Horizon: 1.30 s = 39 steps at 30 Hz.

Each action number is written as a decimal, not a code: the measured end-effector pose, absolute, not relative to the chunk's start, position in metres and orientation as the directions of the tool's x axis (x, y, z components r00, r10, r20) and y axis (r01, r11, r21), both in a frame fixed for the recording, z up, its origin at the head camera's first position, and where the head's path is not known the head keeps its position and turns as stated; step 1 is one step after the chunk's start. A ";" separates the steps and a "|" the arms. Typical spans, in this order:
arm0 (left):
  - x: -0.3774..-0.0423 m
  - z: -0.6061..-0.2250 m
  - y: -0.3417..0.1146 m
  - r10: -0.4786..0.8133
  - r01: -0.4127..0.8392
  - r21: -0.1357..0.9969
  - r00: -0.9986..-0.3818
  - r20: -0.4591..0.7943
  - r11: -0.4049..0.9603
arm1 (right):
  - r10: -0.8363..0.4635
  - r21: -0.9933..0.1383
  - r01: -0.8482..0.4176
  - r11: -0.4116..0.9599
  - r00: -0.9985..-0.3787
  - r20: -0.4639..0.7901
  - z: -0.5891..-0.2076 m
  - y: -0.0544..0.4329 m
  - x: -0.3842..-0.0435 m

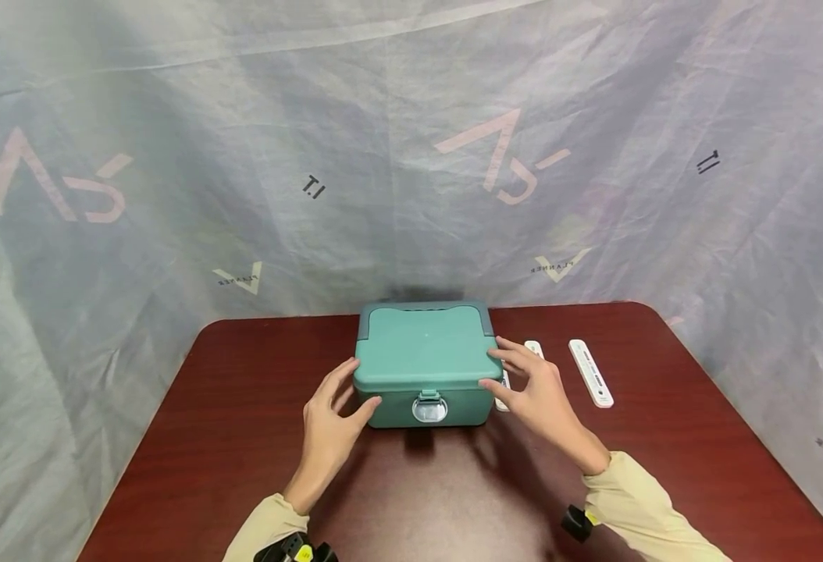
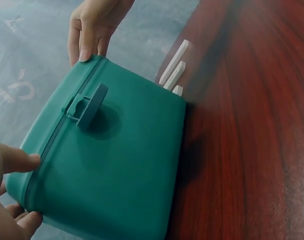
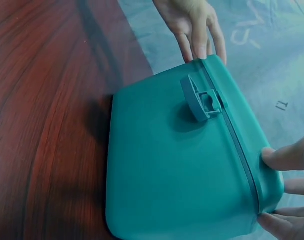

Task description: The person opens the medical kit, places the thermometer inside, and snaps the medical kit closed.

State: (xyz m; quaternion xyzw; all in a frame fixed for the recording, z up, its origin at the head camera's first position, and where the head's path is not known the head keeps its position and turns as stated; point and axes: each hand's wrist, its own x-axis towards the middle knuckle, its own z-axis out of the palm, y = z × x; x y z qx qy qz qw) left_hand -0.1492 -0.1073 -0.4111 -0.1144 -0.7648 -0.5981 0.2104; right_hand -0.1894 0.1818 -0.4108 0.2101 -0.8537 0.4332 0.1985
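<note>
A teal lidded box (image 1: 429,351) stands on the table, its lid down. The clasp (image 1: 429,407) at the front is flipped outward, as both wrist views show. My left hand (image 1: 330,421) grips the lid's front left corner, thumb on the front near the seam and fingers around the side. At the opposite front corner my right hand (image 1: 541,398) holds the lid in the same way, its thumb (image 3: 275,158) pressing the lid's front edge. The inside of the box is hidden.
To the right of the box lie several white flat strips with printed marks, one farther out (image 1: 590,373) and others close behind my right hand. The dark red table (image 1: 243,453) ends at a grey printed cloth (image 1: 383,156) at the back and sides.
</note>
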 end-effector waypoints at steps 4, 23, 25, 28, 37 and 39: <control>-0.151 -0.411 -0.107 -0.098 0.426 0.868 -0.882 0.462 0.257 | -0.164 -0.676 -0.514 0.529 -0.843 0.513 -0.409 0.180 -0.190; -0.169 -0.426 -0.113 -0.130 0.429 0.853 -0.867 0.481 0.299 | -0.160 -0.681 -0.508 0.527 -0.847 0.507 -0.398 0.180 -0.192; -0.168 -0.423 -0.111 -0.131 0.426 0.853 -0.867 0.480 0.302 | -0.156 -0.694 -0.500 0.519 -0.853 0.498 -0.397 0.180 -0.192; -0.164 -0.412 -0.107 -0.131 0.435 0.849 -0.863 0.489 0.301 | -0.152 -0.706 -0.490 0.511 -0.860 0.487 -0.394 0.180 -0.192; -0.155 -0.387 -0.100 -0.131 0.446 0.841 -0.855 0.501 0.307 | -0.149 -0.729 -0.478 0.490 -0.870 0.470 -0.387 0.180 -0.191; -0.156 -0.386 -0.100 -0.130 0.449 0.841 -0.854 0.503 0.303 | -0.150 -0.736 -0.480 0.478 -0.870 0.470 -0.386 0.181 -0.191</control>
